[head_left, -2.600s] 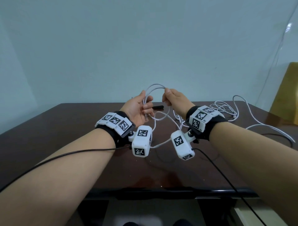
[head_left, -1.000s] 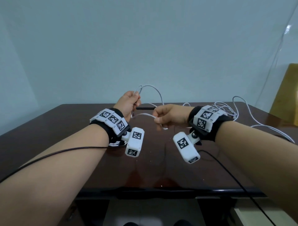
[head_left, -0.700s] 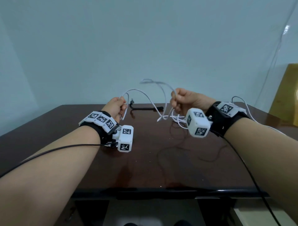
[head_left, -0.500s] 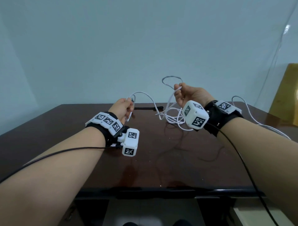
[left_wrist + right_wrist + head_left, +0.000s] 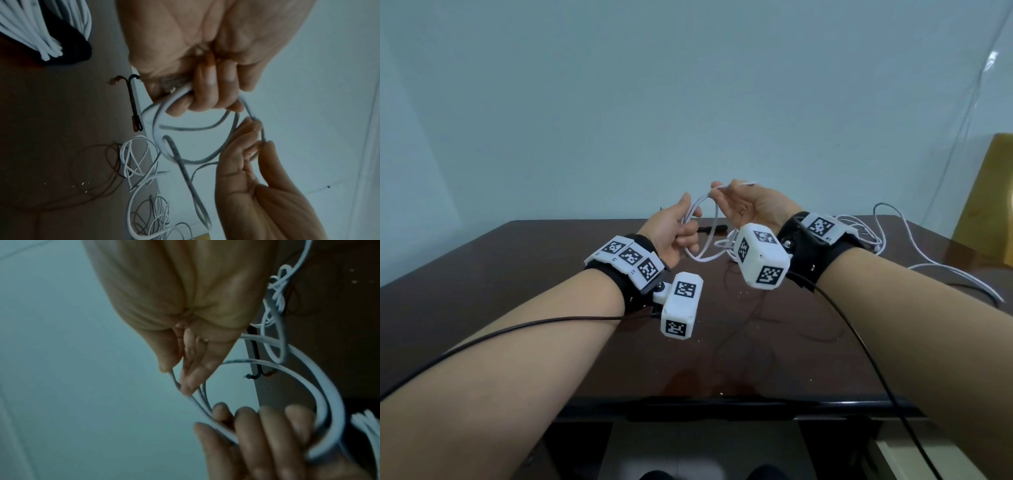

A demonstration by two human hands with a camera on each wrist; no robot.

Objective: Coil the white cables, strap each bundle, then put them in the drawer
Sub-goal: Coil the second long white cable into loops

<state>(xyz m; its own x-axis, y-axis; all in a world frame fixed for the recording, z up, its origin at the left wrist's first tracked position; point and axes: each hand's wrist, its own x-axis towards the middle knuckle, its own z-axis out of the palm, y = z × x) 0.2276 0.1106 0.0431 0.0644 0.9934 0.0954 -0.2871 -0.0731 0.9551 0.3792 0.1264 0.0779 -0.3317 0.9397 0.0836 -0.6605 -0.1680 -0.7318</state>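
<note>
Head view: I see both hands raised over the dark table, close together. My left hand has its fingers curled round a few loops of white cable, which hang in a coil below it. My right hand is palm up and pinches the same cable between thumb and fingertips at the top of the coil. The rest of the cable trails down to the table behind the right wrist. More white cables lie loose on the table's far right. A black strap lies flat on the table beyond the hands.

Left wrist view: the left hand is closed on the cable, its fingers wrapped over the loops. The right hand comes in from below, fingertips nipping a strand at the coil's right edge. The strap lies at the table's edge, and slack cable sits in tangles on the table below it. A strapped bundle of white cable shows at upper left.

Right wrist view: the picture is blurred. The right hand pinches thin strands of cable at its fingertips. The left hand shows below, fingers curled through the loops.
</note>
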